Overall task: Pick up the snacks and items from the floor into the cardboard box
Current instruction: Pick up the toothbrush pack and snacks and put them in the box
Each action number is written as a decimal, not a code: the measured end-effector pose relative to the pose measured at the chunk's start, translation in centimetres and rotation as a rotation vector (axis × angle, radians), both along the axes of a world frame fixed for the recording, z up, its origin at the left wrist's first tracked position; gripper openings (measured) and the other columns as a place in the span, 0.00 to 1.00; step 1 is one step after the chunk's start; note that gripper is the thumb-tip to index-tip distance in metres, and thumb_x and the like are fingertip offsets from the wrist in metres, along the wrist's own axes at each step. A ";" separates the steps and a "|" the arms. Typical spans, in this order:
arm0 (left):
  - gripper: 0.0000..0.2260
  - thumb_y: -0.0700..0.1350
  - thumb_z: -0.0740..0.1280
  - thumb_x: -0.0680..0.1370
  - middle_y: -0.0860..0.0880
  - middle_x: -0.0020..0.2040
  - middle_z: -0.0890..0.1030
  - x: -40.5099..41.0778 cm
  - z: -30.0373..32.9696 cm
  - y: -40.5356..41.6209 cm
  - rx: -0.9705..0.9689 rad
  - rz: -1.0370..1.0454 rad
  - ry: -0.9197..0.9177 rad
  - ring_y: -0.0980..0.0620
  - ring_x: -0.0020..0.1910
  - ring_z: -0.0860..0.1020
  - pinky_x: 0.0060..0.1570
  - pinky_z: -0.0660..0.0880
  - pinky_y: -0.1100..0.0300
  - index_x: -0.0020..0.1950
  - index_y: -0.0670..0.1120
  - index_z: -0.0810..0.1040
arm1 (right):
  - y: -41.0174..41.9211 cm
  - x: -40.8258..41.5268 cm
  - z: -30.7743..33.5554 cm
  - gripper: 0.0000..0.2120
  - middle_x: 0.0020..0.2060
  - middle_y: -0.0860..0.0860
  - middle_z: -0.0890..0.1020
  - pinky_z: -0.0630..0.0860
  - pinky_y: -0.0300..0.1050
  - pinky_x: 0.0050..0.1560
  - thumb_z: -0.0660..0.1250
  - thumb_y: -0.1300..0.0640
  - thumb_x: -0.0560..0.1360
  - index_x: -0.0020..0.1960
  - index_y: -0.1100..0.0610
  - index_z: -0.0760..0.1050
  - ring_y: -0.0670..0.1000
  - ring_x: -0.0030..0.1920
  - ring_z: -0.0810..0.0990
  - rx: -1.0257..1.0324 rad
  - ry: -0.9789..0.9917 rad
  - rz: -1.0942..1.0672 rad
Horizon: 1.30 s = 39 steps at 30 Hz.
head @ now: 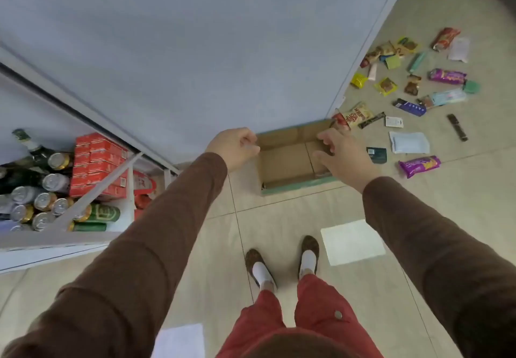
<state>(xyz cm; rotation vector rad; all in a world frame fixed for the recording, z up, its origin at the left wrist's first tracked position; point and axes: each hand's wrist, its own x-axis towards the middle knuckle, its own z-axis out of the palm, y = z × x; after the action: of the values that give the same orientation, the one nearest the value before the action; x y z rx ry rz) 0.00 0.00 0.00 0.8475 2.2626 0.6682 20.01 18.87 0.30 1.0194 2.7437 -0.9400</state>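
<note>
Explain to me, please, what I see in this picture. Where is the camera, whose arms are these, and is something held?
There is no machine here. One wide camera sits on a person's head and looks down, so the two brown sleeves are that person's own arms, with their feet below. The left hand is closed at the left edge of an open cardboard box standing on the tiled floor by a wall; the right hand reaches to its right edge with fingers spread. The box looks empty. Many snack packets lie scattered on the floor to the right, none picked up yet. On the left, a shelf holds drink cans and red cartons.
</note>
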 end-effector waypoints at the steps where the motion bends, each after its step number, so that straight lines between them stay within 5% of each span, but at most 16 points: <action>1: 0.10 0.49 0.71 0.77 0.51 0.54 0.82 0.7 -0.9 0.6 -0.016 -0.010 -0.028 0.51 0.55 0.80 0.58 0.73 0.59 0.58 0.49 0.82 | 0.3 0.8 -0.7 0.20 0.64 0.56 0.78 0.77 0.54 0.62 0.70 0.53 0.81 0.71 0.56 0.74 0.58 0.62 0.78 -0.021 -0.029 -0.022; 9: 0.11 0.50 0.72 0.77 0.52 0.54 0.82 7.5 -5.9 8.2 -0.153 -0.110 -0.069 0.52 0.54 0.80 0.61 0.75 0.56 0.58 0.50 0.82 | 5.3 9.4 -6.3 0.18 0.61 0.55 0.78 0.75 0.50 0.61 0.69 0.54 0.80 0.70 0.55 0.76 0.58 0.61 0.78 -0.104 -0.124 -0.096; 21: 0.13 0.51 0.72 0.76 0.50 0.58 0.83 20.8 -10.6 27.5 -0.274 -0.222 -0.047 0.49 0.58 0.80 0.62 0.75 0.52 0.60 0.50 0.81 | 23.2 22.9 -11.0 0.18 0.61 0.57 0.78 0.75 0.50 0.60 0.68 0.55 0.80 0.69 0.57 0.76 0.59 0.60 0.78 -0.176 -0.176 -0.198; 39: 0.18 0.47 0.68 0.78 0.46 0.66 0.79 27.5 -14.1 57.5 -0.362 -0.352 -0.099 0.45 0.63 0.77 0.61 0.73 0.55 0.68 0.46 0.76 | 49.9 30.3 -14.2 0.18 0.62 0.60 0.79 0.75 0.53 0.62 0.68 0.56 0.79 0.68 0.59 0.77 0.63 0.62 0.78 -0.216 -0.250 -0.380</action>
<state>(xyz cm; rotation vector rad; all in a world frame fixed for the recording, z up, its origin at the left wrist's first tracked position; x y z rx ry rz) 27.54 57.51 -14.08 0.9702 1.9904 0.1314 50.35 68.75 -13.87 1.5271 2.2337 -1.0414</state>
